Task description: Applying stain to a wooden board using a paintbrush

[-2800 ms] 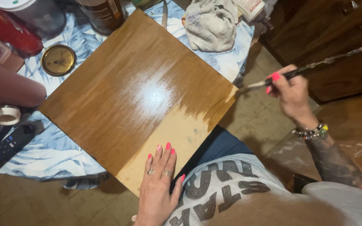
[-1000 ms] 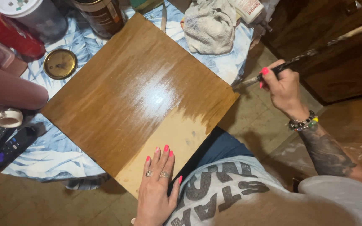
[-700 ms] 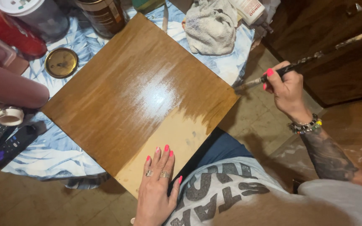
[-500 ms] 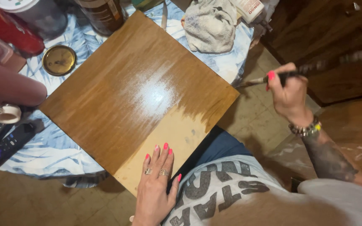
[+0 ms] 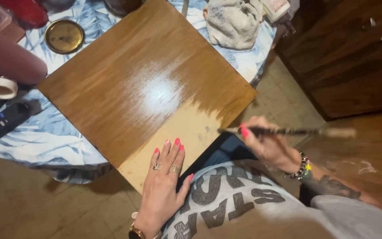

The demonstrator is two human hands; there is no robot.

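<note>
A square wooden board (image 5: 124,84) lies on the cloth-covered table, most of it dark and glossy with wet stain, its near corner strip (image 5: 186,132) still pale bare wood. My left hand (image 5: 164,179) rests flat, fingers spread, on that pale near edge. My right hand (image 5: 268,144) grips a long thin paintbrush (image 5: 288,131) held level, its tip at the pale strip's right edge.
A round brass lid (image 5: 64,36) lies at the back left on the blue patterned cloth (image 5: 45,141). A crumpled rag (image 5: 231,22) sits at the back right. Two remote controls (image 5: 1,124) and a tape roll (image 5: 1,87) lie at left. A dark wooden cabinet (image 5: 350,57) stands right.
My right hand has swung the brush down and left, from out beside the board's right corner to the pale strip near me. My left hand stays on the board's edge.
</note>
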